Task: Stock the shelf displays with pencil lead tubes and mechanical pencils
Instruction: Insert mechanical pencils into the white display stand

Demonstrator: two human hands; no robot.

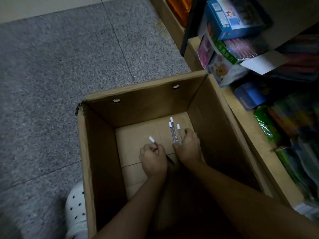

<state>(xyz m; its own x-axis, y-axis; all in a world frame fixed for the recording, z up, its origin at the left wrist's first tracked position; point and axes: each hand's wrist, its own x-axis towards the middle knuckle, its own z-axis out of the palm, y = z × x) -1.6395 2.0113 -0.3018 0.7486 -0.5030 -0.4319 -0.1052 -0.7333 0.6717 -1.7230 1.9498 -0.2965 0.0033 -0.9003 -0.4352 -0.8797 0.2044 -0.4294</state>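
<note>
Both my arms reach down into an open cardboard box on the floor. My left hand grips one thin clear tube with a white cap, its cap pointing up and left. My right hand holds three similar white-capped tubes fanned out, caps pointing away from me, near the box's bottom. The lower ends of the tubes are hidden inside my hands.
The box bottom around my hands is bare cardboard. Low shelves at the right hold colourful stationery boxes and packets. Grey speckled floor lies to the left. A white perforated shoe stands by the box's near left corner.
</note>
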